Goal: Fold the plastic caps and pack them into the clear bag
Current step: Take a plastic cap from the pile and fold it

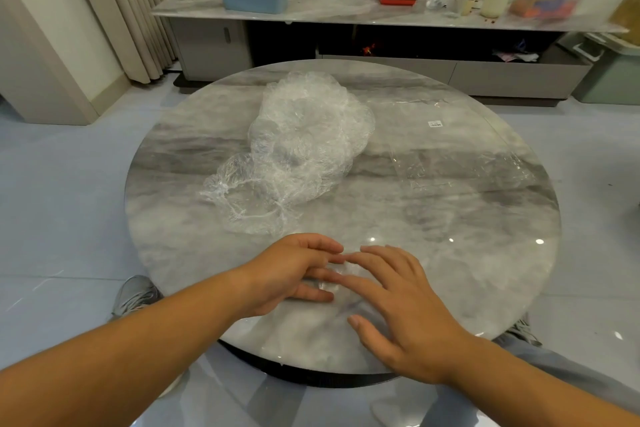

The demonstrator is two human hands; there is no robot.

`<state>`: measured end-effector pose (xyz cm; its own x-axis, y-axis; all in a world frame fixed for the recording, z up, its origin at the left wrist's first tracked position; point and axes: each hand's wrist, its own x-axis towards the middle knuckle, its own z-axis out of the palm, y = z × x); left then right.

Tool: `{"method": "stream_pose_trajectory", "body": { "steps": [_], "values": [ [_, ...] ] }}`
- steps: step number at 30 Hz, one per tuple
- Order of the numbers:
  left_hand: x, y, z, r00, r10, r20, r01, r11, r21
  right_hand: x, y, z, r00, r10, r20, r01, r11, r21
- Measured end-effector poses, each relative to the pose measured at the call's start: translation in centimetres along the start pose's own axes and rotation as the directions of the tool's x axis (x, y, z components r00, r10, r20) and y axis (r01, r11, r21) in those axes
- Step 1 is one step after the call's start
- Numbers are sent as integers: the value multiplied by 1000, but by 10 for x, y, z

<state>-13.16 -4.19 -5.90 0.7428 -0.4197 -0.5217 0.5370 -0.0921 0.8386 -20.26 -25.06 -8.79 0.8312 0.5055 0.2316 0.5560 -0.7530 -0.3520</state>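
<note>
Both hands flat, fingers near straight, pressing small folded cap (337, 277) onto table (485, 274) near front edge: left hand (291, 274) from left, right hand (405, 308) from right, fingertips meeting over cap. Nothing gripped. Cap pile (304, 142) beyond, mid-table. Bag (460, 159) flat, right of pile.

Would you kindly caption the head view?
Left hand and right hand press a plastic cap on the table; cap pile behind, clear bag right.
</note>
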Motion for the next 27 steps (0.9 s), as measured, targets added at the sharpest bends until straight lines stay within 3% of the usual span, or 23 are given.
{"method": "stream_pose_trajectory", "body": {
  "steps": [3,6,8,11,15,19,21,25,27],
  "values": [
    [0,0,1,1000,-4,19,4,1000,16,2,2,5,998,-13,66,17,998,-54],
    [1,3,-1,998,25,-59,-22,998,58,-1,10,7,997,40,68,-35,996,-82],
    [4,4,-4,978,141,-155,-105,970,219,-4,14,7,997,60,56,-56,996,-70],
    [12,6,-10,927,324,-188,-161,798,581,-4,15,8,997,56,61,-53,997,-47],
    [18,10,-8,954,278,-110,-111,672,732,-1,13,5,996,9,86,-9,1000,5],
    [21,13,-4,974,199,-110,-45,644,764,0,16,4,996,11,91,-25,988,149],
    [21,13,-5,985,127,-116,-2,682,731,1,17,4,997,62,53,-73,967,243],
    [19,13,-7,990,73,-118,24,751,660,10,15,1,948,269,-171,-194,912,361],
    [18,12,-9,994,37,-105,33,805,593,19,13,-3,887,428,-172,-339,858,385]
  ]
}}
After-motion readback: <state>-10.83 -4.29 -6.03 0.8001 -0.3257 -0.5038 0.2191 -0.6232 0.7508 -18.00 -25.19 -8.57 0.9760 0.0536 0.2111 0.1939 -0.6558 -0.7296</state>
